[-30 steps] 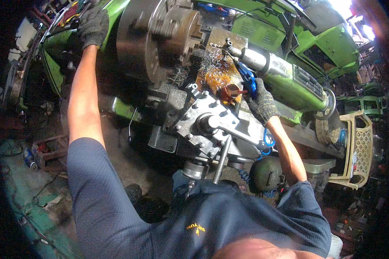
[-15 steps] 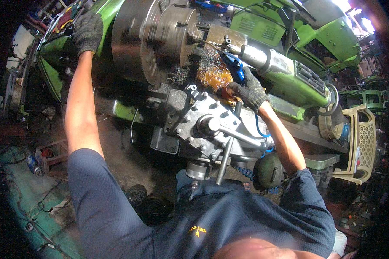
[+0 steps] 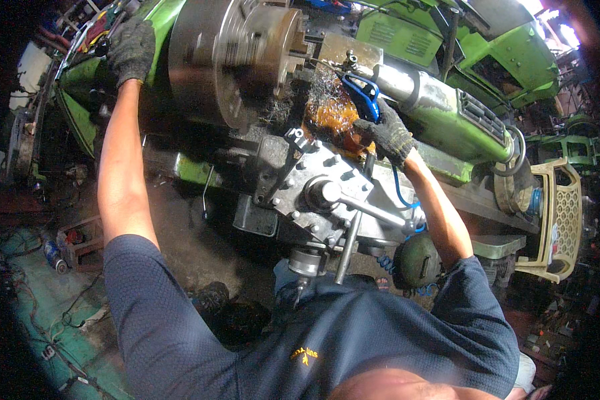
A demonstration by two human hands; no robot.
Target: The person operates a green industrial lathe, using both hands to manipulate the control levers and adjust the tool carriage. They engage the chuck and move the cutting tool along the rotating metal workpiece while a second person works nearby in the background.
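My right hand [image 3: 392, 135], in a dark grey knit glove, grips a blue air blow gun [image 3: 365, 95]. Its thin nozzle reaches left toward the jaws of the lathe chuck [image 3: 268, 50], which is blurred as if spinning. A blue hose [image 3: 401, 192] hangs below that hand. Under the gun, metal chips and amber-brown fluid [image 3: 333, 115] lie on the machine. My left hand [image 3: 131, 52], gloved alike, rests curled at the green headstock [image 3: 169, 27], left of the chuck; what its fingers close on is hidden.
The tool post [image 3: 327, 193] with its long handle stands between my body and the chuck. To the right is the green tailstock [image 3: 470, 130] with a handwheel. Beyond it stands a beige plastic chair [image 3: 560, 223]. Cables [image 3: 43, 327] and a can [image 3: 55, 257] lie on the floor at left.
My right hand has shifted slightly and tilted the blow gun, so more of its blue body shows. My left hand has moved a little to the left. The chuck stays blurred.
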